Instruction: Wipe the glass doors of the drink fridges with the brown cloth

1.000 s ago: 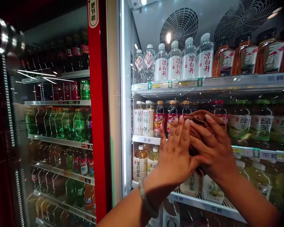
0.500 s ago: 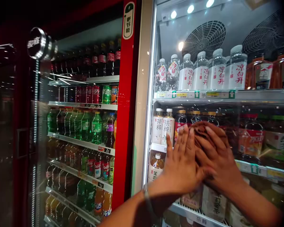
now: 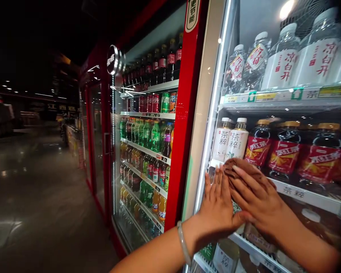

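My right hand (image 3: 257,197) presses a brown cloth (image 3: 248,170) against the glass front of a lit drinks fridge, fingers stretched over it. Part of the cloth shows above and beyond the fingers; the rest is under the hand. My left hand (image 3: 218,212) lies flat beside it, fingers extended upward, its thumb near the right hand's thumb; a pale bangle (image 3: 184,242) is on that wrist. Behind the glass near the hands stand white-labelled tea bottles (image 3: 236,139) and red-labelled tea bottles (image 3: 285,153).
Clear water bottles (image 3: 282,62) line the upper shelf. A beige frame (image 3: 202,94) edges this fridge. To its left stands a red-framed fridge (image 3: 187,102) with soda bottles and cans, with a door handle (image 3: 107,143) farther along. A shiny floor (image 3: 51,189) stretches away on the left.
My view has turned left and come closer to the glass, bringing the floor into sight. Both hands and the cloth have shifted left along the glass, past the red-labelled bottles.
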`<state>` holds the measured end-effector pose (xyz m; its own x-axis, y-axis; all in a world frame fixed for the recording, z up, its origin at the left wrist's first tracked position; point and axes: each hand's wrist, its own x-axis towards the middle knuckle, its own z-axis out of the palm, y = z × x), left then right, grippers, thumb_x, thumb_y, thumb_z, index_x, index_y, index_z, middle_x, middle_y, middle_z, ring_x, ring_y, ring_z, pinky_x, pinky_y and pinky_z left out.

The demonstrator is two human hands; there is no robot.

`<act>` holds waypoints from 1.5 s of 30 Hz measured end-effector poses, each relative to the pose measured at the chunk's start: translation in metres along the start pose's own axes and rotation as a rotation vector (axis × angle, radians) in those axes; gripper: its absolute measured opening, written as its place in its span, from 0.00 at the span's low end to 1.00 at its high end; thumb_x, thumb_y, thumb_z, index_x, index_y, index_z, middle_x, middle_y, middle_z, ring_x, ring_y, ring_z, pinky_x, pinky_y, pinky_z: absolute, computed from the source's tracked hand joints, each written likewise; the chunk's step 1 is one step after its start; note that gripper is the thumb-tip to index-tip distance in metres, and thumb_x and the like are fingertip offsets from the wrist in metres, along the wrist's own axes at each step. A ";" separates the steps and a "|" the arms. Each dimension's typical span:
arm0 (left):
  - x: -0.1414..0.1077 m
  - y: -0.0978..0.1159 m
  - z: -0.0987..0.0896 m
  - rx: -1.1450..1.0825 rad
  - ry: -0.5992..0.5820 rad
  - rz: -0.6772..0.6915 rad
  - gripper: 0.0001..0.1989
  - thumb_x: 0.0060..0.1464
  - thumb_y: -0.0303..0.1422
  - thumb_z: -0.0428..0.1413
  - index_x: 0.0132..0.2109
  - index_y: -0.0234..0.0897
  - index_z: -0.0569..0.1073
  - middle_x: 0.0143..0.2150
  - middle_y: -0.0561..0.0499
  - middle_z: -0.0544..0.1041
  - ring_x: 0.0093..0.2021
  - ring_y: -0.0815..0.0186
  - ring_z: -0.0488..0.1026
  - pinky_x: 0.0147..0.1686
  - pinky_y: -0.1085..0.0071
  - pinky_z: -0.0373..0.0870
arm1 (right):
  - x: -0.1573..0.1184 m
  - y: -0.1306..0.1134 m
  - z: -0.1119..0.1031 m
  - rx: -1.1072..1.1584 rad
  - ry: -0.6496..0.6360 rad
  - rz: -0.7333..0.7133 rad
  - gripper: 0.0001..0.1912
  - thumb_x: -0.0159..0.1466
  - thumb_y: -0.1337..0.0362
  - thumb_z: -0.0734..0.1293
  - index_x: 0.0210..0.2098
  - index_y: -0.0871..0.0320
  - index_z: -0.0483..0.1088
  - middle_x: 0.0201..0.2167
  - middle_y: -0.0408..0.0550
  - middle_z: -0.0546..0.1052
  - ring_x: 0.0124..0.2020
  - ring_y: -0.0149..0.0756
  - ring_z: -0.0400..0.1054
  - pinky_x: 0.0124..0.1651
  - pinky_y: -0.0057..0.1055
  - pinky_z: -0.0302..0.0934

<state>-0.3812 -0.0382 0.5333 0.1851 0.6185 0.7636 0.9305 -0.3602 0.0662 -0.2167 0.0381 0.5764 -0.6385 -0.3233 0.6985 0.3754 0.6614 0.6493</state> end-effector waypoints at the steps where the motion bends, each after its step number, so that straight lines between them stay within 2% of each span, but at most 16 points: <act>1: 0.011 -0.001 -0.009 0.005 0.018 -0.019 0.62 0.63 0.61 0.48 0.71 0.29 0.10 0.77 0.23 0.31 0.78 0.43 0.29 0.73 0.31 0.39 | 0.014 0.012 -0.001 0.034 -0.025 -0.007 0.32 0.66 0.67 0.60 0.70 0.51 0.62 0.68 0.49 0.70 0.77 0.46 0.48 0.80 0.55 0.38; 5: 0.076 -0.003 -0.061 0.026 0.167 -0.096 0.52 0.68 0.58 0.40 0.73 0.32 0.14 0.79 0.32 0.31 0.79 0.54 0.26 0.75 0.39 0.28 | 0.084 0.062 -0.014 -0.001 -0.051 -0.011 0.35 0.71 0.66 0.57 0.76 0.46 0.49 0.71 0.51 0.66 0.78 0.51 0.46 0.74 0.60 0.48; 7: 0.093 -0.003 -0.076 0.031 0.210 -0.090 0.47 0.69 0.57 0.36 0.75 0.34 0.17 0.80 0.36 0.33 0.79 0.59 0.26 0.76 0.44 0.27 | 0.102 0.070 -0.016 -0.024 -0.027 0.029 0.35 0.72 0.64 0.55 0.77 0.45 0.44 0.71 0.52 0.65 0.78 0.54 0.43 0.72 0.62 0.52; 9: 0.089 -0.007 -0.076 0.031 0.210 -0.056 0.46 0.69 0.57 0.33 0.75 0.35 0.17 0.80 0.38 0.33 0.79 0.61 0.26 0.77 0.46 0.28 | 0.101 0.061 -0.012 -0.055 0.000 0.075 0.37 0.72 0.64 0.56 0.77 0.45 0.41 0.70 0.52 0.66 0.79 0.55 0.42 0.71 0.63 0.53; 13: 0.046 -0.027 -0.049 0.051 0.121 -0.002 0.53 0.66 0.61 0.36 0.72 0.31 0.11 0.79 0.31 0.31 0.79 0.55 0.27 0.77 0.41 0.35 | 0.070 0.024 0.008 -0.051 -0.002 0.060 0.40 0.71 0.66 0.57 0.78 0.46 0.37 0.69 0.50 0.68 0.79 0.49 0.41 0.75 0.58 0.47; 16: 0.030 -0.051 -0.043 0.102 0.094 0.046 0.58 0.64 0.63 0.40 0.71 0.30 0.09 0.78 0.26 0.33 0.79 0.50 0.28 0.75 0.35 0.37 | 0.068 0.007 0.025 0.014 -0.007 0.054 0.37 0.72 0.64 0.57 0.77 0.43 0.43 0.70 0.47 0.67 0.79 0.47 0.42 0.77 0.54 0.46; 18: 0.034 -0.068 -0.056 0.122 0.115 0.072 0.57 0.64 0.63 0.40 0.71 0.30 0.09 0.79 0.26 0.34 0.79 0.50 0.28 0.75 0.35 0.36 | 0.084 0.005 0.035 0.034 0.012 0.087 0.33 0.72 0.63 0.57 0.75 0.44 0.50 0.71 0.46 0.66 0.79 0.46 0.41 0.77 0.54 0.47; 22: 0.058 -0.104 -0.105 0.115 0.202 0.108 0.52 0.66 0.62 0.37 0.73 0.34 0.13 0.80 0.32 0.32 0.79 0.53 0.28 0.76 0.38 0.30 | 0.144 0.015 0.060 0.002 0.092 0.093 0.25 0.74 0.60 0.57 0.69 0.47 0.63 0.71 0.48 0.66 0.80 0.44 0.35 0.78 0.53 0.49; 25: 0.078 -0.141 -0.143 0.077 0.218 0.144 0.50 0.65 0.62 0.34 0.76 0.36 0.19 0.80 0.34 0.31 0.80 0.55 0.28 0.76 0.42 0.26 | 0.197 0.027 0.077 -0.049 0.119 0.061 0.21 0.75 0.60 0.56 0.64 0.50 0.68 0.70 0.48 0.67 0.80 0.42 0.34 0.78 0.51 0.51; 28: 0.110 -0.182 -0.176 0.027 0.207 0.144 0.50 0.64 0.64 0.32 0.77 0.35 0.25 0.80 0.34 0.34 0.80 0.55 0.29 0.76 0.46 0.26 | 0.257 0.042 0.083 -0.109 0.018 0.059 0.20 0.75 0.60 0.57 0.61 0.51 0.71 0.68 0.49 0.69 0.79 0.43 0.38 0.78 0.52 0.50; 31: 0.153 -0.216 -0.204 -0.003 0.252 0.158 0.50 0.63 0.65 0.31 0.78 0.35 0.31 0.81 0.36 0.36 0.80 0.57 0.29 0.76 0.49 0.24 | 0.316 0.058 0.080 -0.157 -0.080 0.067 0.18 0.73 0.59 0.60 0.58 0.52 0.74 0.66 0.49 0.70 0.78 0.46 0.43 0.80 0.54 0.45; 34: 0.177 -0.240 -0.219 -0.064 0.276 0.158 0.47 0.64 0.64 0.30 0.78 0.38 0.32 0.81 0.39 0.36 0.80 0.59 0.30 0.76 0.51 0.24 | 0.349 0.059 0.086 -0.176 -0.091 0.122 0.20 0.72 0.57 0.61 0.60 0.51 0.73 0.65 0.48 0.71 0.78 0.48 0.44 0.80 0.56 0.41; 36: 0.170 -0.254 -0.216 -0.064 0.270 0.191 0.47 0.65 0.64 0.31 0.78 0.38 0.31 0.82 0.40 0.36 0.80 0.60 0.28 0.76 0.53 0.23 | 0.347 0.045 0.098 -0.178 -0.070 0.158 0.23 0.72 0.55 0.61 0.64 0.51 0.70 0.67 0.48 0.69 0.79 0.51 0.40 0.80 0.58 0.40; 40: 0.112 -0.276 -0.190 -0.028 0.196 0.270 0.51 0.64 0.64 0.32 0.77 0.33 0.26 0.81 0.37 0.30 0.79 0.60 0.21 0.76 0.54 0.20 | 0.308 -0.005 0.125 -0.146 -0.087 0.152 0.29 0.71 0.51 0.62 0.69 0.47 0.63 0.72 0.47 0.63 0.79 0.53 0.38 0.80 0.60 0.37; 43: 0.077 -0.286 -0.175 -0.028 0.100 0.278 0.52 0.64 0.64 0.31 0.76 0.30 0.25 0.80 0.35 0.28 0.79 0.59 0.19 0.75 0.54 0.19 | 0.292 -0.030 0.127 -0.123 -0.141 0.130 0.23 0.71 0.51 0.61 0.64 0.44 0.69 0.70 0.45 0.67 0.78 0.48 0.44 0.80 0.59 0.38; 45: 0.074 -0.288 -0.176 -0.019 0.056 0.260 0.52 0.63 0.65 0.33 0.77 0.30 0.28 0.81 0.36 0.31 0.79 0.59 0.21 0.75 0.56 0.19 | 0.301 -0.026 0.122 -0.146 -0.212 0.064 0.21 0.73 0.52 0.58 0.57 0.48 0.75 0.67 0.47 0.71 0.77 0.47 0.47 0.78 0.57 0.42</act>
<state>-0.6911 -0.0116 0.6832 0.3991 0.4642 0.7907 0.8478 -0.5154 -0.1253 -0.5005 0.0065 0.7326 -0.7311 -0.1242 0.6709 0.5030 0.5662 0.6530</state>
